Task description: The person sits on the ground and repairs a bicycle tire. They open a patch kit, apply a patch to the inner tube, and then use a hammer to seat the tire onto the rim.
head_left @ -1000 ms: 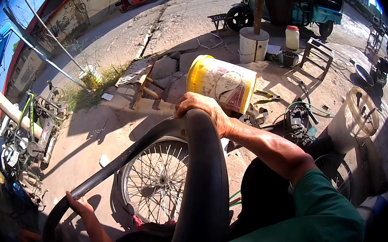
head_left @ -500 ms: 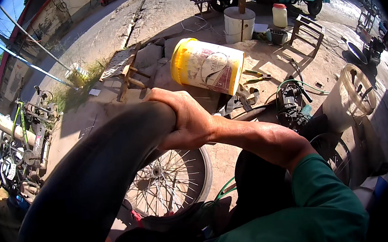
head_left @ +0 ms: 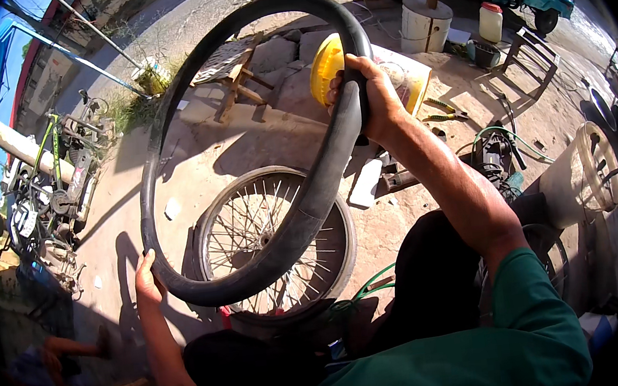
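hiding part of the spoked wheel (head_left: 253,237), inner tube (head_left: 310,200) held by both hands.

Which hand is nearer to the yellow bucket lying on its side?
Right. The right hand grips the black inner tube directly in front of the yellow bucket; the left hand holds the tube's lower left, far from it.

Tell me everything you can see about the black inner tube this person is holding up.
The inner tube is a black, matte rubber ring, inflated and round, held up tilted in front of the person. The right hand grips its upper right side; the left hand holds its lower left edge. Through and below it shows a spoked wheel lying on the ground.
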Available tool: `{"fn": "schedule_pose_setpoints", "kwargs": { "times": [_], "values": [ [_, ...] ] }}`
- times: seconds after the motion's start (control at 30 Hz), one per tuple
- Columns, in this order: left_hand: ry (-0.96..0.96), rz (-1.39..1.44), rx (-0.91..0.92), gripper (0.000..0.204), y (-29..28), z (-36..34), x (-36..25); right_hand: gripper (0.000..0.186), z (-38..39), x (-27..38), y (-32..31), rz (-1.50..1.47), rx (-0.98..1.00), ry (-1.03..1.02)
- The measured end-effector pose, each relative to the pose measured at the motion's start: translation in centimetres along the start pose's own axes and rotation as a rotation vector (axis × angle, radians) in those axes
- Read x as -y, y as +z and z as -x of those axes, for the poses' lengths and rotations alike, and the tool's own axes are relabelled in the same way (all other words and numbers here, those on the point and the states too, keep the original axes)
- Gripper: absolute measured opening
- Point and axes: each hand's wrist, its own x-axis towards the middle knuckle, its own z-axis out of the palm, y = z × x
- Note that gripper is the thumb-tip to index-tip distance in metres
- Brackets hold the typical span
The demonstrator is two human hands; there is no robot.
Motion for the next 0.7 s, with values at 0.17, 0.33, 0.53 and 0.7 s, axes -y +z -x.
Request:
{"fn": "schedule_pose_setpoints", "kwargs": {
  "times": [0.17,0.33,0.53,0.7],
  "values": [
    [0.083,0.071,-0.010,0.055,6.3,2.1,-3.7,0.034,0.1,-0.6,-0.3,0.005,-0.030,0.034],
    [0.199,0.164,0.000,0.061,10.1,3.7,-6.9,0.036,0.1,-1.7,-0.3,-0.053,-0.033,0.050],
    [0.617,0.497,0.185,0.067,10.9,6.6,-11.7,0.042,0.4,-2.1,-0.3,-0.020,-0.052,0.065],
    [0.631,0.414,0.105,0.052,6.3,5.0,-11.0,0.050,1.3,-1.9,-0.3,-0.130,0.271,0.096]
  ]
}}
